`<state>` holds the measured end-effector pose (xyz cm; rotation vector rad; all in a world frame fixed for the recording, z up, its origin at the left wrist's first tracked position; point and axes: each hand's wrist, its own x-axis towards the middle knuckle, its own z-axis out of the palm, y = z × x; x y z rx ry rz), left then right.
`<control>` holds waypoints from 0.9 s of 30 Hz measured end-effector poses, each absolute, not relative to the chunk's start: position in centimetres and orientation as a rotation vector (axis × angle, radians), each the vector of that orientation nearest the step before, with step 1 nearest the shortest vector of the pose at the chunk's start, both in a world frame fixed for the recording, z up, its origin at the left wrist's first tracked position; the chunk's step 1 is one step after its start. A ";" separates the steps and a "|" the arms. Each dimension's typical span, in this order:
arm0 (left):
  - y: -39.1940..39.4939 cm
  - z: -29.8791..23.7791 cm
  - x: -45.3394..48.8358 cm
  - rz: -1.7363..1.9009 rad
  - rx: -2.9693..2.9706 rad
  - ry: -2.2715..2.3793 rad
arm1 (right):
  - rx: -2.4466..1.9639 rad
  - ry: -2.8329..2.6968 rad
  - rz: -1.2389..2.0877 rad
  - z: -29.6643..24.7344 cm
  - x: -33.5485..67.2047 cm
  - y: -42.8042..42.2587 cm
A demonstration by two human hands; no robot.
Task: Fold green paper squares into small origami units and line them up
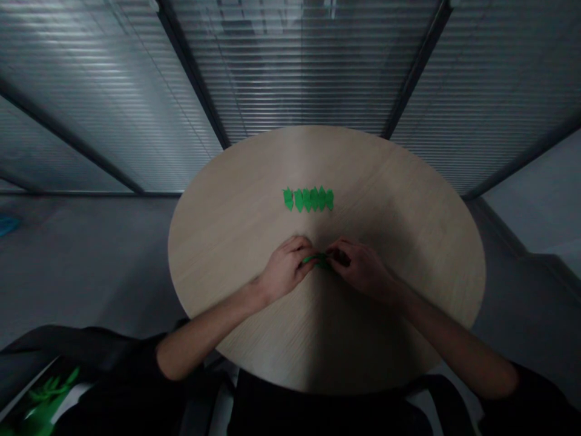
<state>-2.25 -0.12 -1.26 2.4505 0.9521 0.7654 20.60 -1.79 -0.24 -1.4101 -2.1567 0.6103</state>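
Observation:
Over the near middle of the round table, my left hand (290,264) and my right hand (358,264) meet with their fingers pinched. Between them is a small thin green piece (320,259), perhaps folded paper; the fingers hide much of it. My left hand grips its left end, my right hand its right end. Farther out on the table lies a row of several green pointed, leaf-like pieces (311,198). Most of these sit side by side, and the leftmost stands slightly apart.
The wooden round table (227,206) is in front of me. Behind it are glass panels with blinds (304,79). At lower left, a bag or box holds bright green material (49,399). A blue object (8,224) is on the floor at far left.

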 end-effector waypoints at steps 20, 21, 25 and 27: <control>0.2 -0.9 -1.7 0.770 2.288 0.964 | -1.471 -2.127 0.720 0.1 20.3 -1.6; 0.2 -0.9 -1.7 0.765 2.295 0.959 | -1.444 -2.136 0.720 0.1 20.3 -1.7; 0.2 -0.7 -1.8 0.744 2.341 0.922 | -1.389 -2.174 0.676 -0.1 20.4 -1.7; 0.3 -0.7 -1.7 0.709 2.353 0.918 | -1.400 -2.175 0.659 -0.2 20.4 -1.7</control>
